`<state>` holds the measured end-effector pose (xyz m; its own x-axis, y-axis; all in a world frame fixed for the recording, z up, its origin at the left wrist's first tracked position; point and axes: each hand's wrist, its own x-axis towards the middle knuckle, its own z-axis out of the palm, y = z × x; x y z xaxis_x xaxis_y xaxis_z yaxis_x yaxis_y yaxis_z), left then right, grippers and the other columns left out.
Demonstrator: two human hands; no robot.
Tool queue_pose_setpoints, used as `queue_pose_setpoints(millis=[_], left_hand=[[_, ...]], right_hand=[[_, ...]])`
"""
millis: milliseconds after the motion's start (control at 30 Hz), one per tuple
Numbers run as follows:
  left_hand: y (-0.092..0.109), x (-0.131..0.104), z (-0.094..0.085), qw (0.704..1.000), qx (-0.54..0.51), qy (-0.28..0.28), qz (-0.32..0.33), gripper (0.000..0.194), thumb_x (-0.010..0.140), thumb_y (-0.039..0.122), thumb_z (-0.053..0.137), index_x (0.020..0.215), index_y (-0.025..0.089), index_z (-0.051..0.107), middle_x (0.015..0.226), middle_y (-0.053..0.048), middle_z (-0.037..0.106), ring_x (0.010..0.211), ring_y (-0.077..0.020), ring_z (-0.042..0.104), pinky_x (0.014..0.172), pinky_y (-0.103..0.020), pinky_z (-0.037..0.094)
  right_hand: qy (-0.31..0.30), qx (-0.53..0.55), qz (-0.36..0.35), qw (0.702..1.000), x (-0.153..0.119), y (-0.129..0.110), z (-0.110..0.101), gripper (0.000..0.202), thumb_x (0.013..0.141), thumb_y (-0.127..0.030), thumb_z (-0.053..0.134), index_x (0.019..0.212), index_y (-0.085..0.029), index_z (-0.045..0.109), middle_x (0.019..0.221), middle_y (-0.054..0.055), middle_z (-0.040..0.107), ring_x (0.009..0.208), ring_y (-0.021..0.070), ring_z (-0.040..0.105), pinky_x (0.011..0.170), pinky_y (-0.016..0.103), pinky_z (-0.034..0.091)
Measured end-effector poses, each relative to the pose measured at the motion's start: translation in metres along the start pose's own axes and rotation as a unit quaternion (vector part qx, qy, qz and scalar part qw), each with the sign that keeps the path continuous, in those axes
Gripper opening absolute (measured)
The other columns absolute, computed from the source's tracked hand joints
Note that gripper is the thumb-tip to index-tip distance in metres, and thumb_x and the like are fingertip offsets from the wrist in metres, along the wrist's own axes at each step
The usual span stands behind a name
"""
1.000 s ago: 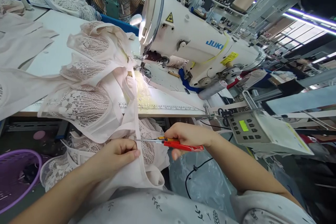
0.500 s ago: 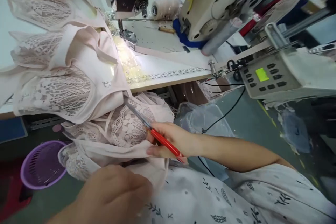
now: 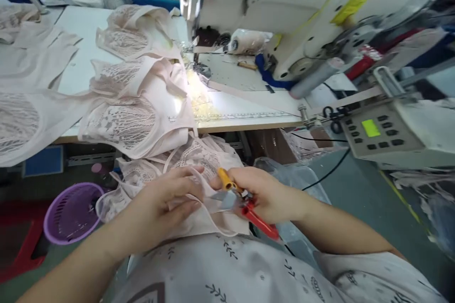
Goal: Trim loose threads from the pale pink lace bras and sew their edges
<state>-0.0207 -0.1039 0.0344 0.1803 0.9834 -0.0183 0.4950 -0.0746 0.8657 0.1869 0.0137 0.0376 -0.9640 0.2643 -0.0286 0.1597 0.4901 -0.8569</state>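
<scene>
Pale pink lace bras [image 3: 122,123] lie in a chain over the table edge, and more lace bra fabric [image 3: 199,156] hangs down towards my lap. My left hand [image 3: 167,208] has its fingers closed on a pale pink bra band [image 3: 216,220] above my lap. In my right hand [image 3: 266,194] is a pair of scissors [image 3: 261,222] with a red handle and an orange one. Their metal blades point left at the band, close to my left fingertips. Whether the blades touch the fabric I cannot tell.
A white sewing machine [image 3: 277,9] stands on the table [image 3: 241,128] ahead. To the right is a control box [image 3: 384,128] with a tape feeding past it. A purple basket [image 3: 73,213] and a red stool [image 3: 28,241] are on the floor at left, a clear plastic bin [image 3: 316,184] at right.
The scissors have turned in my right hand, from slanting up-left along the lace to pointing at the band. My left hand has moved up to the band near the blades. The view has shifted left.
</scene>
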Motion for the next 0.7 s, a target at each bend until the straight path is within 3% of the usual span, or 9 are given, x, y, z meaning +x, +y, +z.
queue_pose_setpoints(millis=[67,133,267,400,567,700], left_hand=[[-0.002,0.014,-0.003,0.999,-0.024,-0.031,-0.01,0.016,0.087,0.024,0.05,0.084,0.023,0.066,0.091,-0.003,0.07,0.093,-0.0185,0.065,0.078,-0.025,0.052],[0.001,0.023,-0.003,0.999,0.025,-0.005,0.018,0.016,0.087,0.022,0.05,0.084,0.024,0.065,0.084,-0.001,0.07,0.078,-0.0152,0.066,0.071,-0.022,0.051],[0.013,0.027,0.0,0.965,0.181,0.097,0.166,0.012,0.085,0.018,0.052,0.088,0.024,0.062,0.089,-0.002,0.071,0.081,-0.015,0.068,0.073,-0.02,0.052],[0.015,0.03,0.009,0.923,0.266,0.114,0.255,0.017,0.082,0.013,0.055,0.096,0.022,0.059,0.091,-0.005,0.072,0.081,-0.016,0.069,0.078,-0.022,0.052],[0.005,0.037,0.022,0.924,0.281,0.099,0.24,0.019,0.081,0.01,0.054,0.096,0.022,0.057,0.082,-0.004,0.072,0.074,-0.0153,0.069,0.075,-0.021,0.052],[0.004,0.039,0.027,0.934,0.268,0.088,0.219,0.018,0.081,0.014,0.057,0.095,0.024,0.06,0.084,-0.002,0.072,0.077,-0.0162,0.069,0.072,-0.021,0.053]], right_hand=[[0.013,0.009,0.007,1.0,0.002,0.001,-0.003,0.017,0.079,-0.028,0.052,0.072,-0.02,0.039,0.067,-0.002,0.044,0.059,0.0104,0.038,0.054,0.023,0.035],[0.023,0.008,0.061,0.998,0.006,0.002,-0.007,0.023,0.078,-0.031,0.059,0.074,-0.02,0.038,0.069,-0.003,0.044,0.06,0.0102,0.039,0.054,0.023,0.034],[-0.002,-0.051,0.176,0.983,0.018,0.008,-0.018,0.035,0.069,-0.022,0.069,0.072,-0.021,0.034,0.071,-0.002,0.047,0.062,0.0119,0.045,0.052,0.022,0.034],[0.012,-0.133,0.219,0.967,0.024,0.026,-0.024,0.029,0.066,-0.013,0.062,0.075,-0.02,0.036,0.077,0.001,0.053,0.064,0.0143,0.05,0.05,0.022,0.032],[0.068,-0.224,0.245,0.941,0.025,0.038,-0.017,0.027,0.062,-0.011,0.061,0.082,-0.019,0.043,0.086,0.006,0.059,0.073,0.019,0.056,0.049,0.024,0.029],[0.082,-0.212,0.261,0.938,0.024,0.04,-0.018,0.025,0.063,-0.007,0.059,0.079,-0.018,0.044,0.082,0.004,0.059,0.071,0.0171,0.054,0.05,0.023,0.027]])
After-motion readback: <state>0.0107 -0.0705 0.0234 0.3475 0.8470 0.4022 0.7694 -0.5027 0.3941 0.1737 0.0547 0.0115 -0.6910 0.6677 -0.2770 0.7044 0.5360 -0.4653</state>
